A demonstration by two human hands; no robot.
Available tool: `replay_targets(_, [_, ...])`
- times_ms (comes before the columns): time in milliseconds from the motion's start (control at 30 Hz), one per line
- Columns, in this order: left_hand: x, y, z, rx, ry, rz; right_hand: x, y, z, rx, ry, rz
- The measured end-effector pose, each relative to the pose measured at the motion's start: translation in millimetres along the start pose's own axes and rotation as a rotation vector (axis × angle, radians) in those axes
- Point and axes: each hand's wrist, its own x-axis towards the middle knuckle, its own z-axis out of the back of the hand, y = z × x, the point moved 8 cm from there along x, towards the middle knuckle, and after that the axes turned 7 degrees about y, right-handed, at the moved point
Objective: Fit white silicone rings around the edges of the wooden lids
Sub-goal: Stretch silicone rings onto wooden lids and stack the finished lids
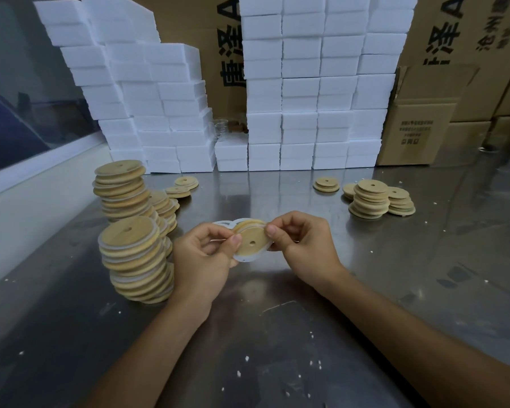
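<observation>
Head view: a person fits a white silicone ring onto a wooden lid held above a steel tabletop. Left of the fingers, two leaning stacks of lids show pale bands at their rims, which suggests they are already ringed; a few more lids lie beyond them. The left hand pinches the lid's left edge, thumb pressed on its face, with what look like spare rings behind its fingertips. The lid sits between both hands, tilted toward the camera; the ring hugs its lower-left rim, while the upper edge is hard to read. The right hand pinches the upper right edge, fingers curled round it. Right of the fingers and well apart, shorter stacks of bare lids wait, so the job appears well advanced but unfinished. White foam blocks and cartons stand behind.
</observation>
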Motion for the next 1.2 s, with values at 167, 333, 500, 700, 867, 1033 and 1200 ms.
replay_targets(167, [-4, 5, -3, -0.112, 0.001, 0.075, -2, -2, -2, 0.051, 0.046, -0.044])
replay_targets(333, [-7, 7, -6, -0.165, -0.024, 0.125, -4, -10, -3, 0.224, 0.049, -0.160])
replay_targets(500, [-8, 10, -6, -0.161, -0.032, 0.162, -4, -18, -1, 0.320, 0.006, -0.269])
replay_targets(700, [-7, 18, -6, -0.273, -0.044, 0.225, -4, -16, -3, 0.311, 0.026, -0.206])
replay_targets(867, [-5, 9, -3, -0.074, -0.033, 0.080, -3, -8, -2, 0.057, -0.009, -0.051])
replay_targets(1033, [-10, -19, -9, 0.304, 0.019, -0.230, -11, 25, -11, -0.464, 0.006, 0.334])
replay_targets(1200, [-13, -31, -9, 0.340, 0.004, -0.349, -12, 30, -12, -0.455, -0.013, 0.388])
